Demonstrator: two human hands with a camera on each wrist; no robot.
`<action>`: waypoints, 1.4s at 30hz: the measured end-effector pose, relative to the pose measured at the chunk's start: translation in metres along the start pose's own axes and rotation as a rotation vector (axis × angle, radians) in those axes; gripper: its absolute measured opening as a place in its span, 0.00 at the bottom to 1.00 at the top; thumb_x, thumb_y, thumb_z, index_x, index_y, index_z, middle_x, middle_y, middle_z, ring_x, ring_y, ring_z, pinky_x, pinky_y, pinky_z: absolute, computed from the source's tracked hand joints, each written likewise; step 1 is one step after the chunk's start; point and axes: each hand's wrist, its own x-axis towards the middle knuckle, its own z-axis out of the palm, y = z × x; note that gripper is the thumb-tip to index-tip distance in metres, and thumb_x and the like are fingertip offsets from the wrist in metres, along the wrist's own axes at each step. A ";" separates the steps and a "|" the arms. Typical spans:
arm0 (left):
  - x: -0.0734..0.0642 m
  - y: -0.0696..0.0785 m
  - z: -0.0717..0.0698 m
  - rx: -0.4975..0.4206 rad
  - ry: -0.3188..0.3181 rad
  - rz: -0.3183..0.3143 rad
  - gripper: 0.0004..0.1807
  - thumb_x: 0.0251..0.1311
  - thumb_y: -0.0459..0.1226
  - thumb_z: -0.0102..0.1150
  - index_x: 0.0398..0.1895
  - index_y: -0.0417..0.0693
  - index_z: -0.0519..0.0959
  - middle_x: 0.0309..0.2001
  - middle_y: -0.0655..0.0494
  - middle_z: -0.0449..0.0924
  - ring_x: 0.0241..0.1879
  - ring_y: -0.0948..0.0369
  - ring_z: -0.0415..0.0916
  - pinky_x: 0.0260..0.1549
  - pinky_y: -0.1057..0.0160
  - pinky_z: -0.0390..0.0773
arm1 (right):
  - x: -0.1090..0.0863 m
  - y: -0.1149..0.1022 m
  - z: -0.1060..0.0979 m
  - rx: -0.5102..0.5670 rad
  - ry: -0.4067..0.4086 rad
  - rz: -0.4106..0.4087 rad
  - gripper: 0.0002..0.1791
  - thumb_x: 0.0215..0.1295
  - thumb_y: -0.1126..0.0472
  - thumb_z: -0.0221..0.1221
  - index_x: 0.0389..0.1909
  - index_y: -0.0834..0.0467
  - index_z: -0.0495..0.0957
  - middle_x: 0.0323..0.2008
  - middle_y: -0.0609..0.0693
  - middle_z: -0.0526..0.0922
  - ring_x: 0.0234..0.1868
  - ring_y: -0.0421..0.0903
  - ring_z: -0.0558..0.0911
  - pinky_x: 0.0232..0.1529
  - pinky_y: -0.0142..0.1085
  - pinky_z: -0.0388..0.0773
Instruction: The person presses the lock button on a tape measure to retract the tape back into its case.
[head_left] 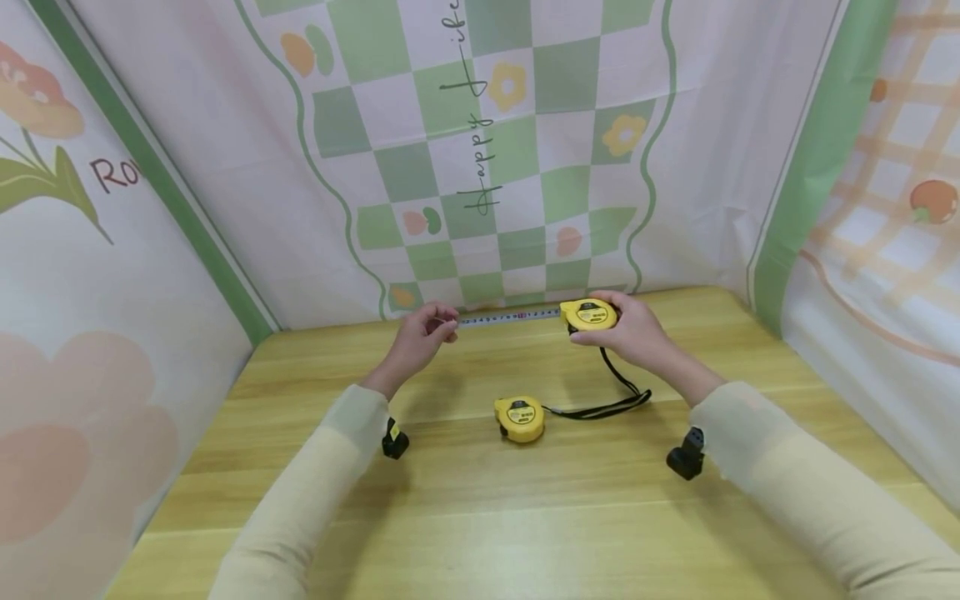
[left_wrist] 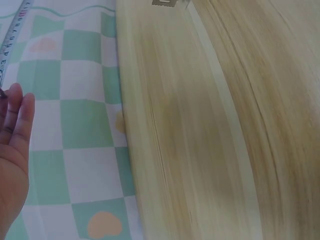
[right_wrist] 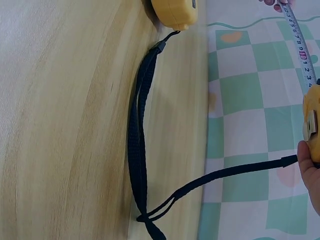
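My right hand [head_left: 628, 329] grips a yellow tape measure [head_left: 589, 315], raised over the far part of the table. Its blade [head_left: 510, 317] is drawn out to the left, and my left hand [head_left: 423, 337] pinches the end of it between thumb and fingers. In the right wrist view the blade [right_wrist: 300, 47] shows its printed numbers, and a black strap [right_wrist: 225, 172] hangs from the held case. A second yellow tape measure [head_left: 520, 419] lies on the table in front of me, its own black strap [head_left: 600, 412] stretched to the right.
The wood-grain table [head_left: 480, 517] ends at a hanging green-and-white checked cloth [head_left: 480, 167] behind the hands. Printed cloth walls [head_left: 112, 333] stand on both sides. Small black cameras sit on the wrists, below the cuffs.
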 end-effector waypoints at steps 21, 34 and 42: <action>0.002 -0.002 0.007 -0.018 -0.009 0.020 0.07 0.69 0.30 0.54 0.46 0.35 0.76 0.41 0.43 0.78 0.35 0.56 0.79 0.39 0.63 0.82 | 0.003 0.002 0.008 -0.006 0.009 -0.001 0.52 0.49 0.43 0.73 0.71 0.62 0.60 0.60 0.63 0.69 0.55 0.58 0.72 0.52 0.49 0.73; 0.002 0.002 0.011 -0.017 -0.016 0.024 0.09 0.69 0.31 0.54 0.47 0.33 0.76 0.41 0.46 0.78 0.36 0.53 0.80 0.38 0.63 0.82 | 0.005 -0.003 0.013 0.006 0.007 -0.017 0.50 0.51 0.47 0.73 0.70 0.63 0.60 0.58 0.63 0.71 0.53 0.57 0.74 0.51 0.49 0.75; 0.003 0.003 0.014 -0.030 -0.020 0.035 0.09 0.69 0.32 0.54 0.46 0.34 0.76 0.42 0.43 0.77 0.37 0.49 0.80 0.38 0.63 0.81 | 0.007 -0.005 0.018 0.009 0.009 -0.019 0.49 0.50 0.48 0.74 0.70 0.60 0.62 0.57 0.62 0.72 0.53 0.57 0.74 0.51 0.48 0.74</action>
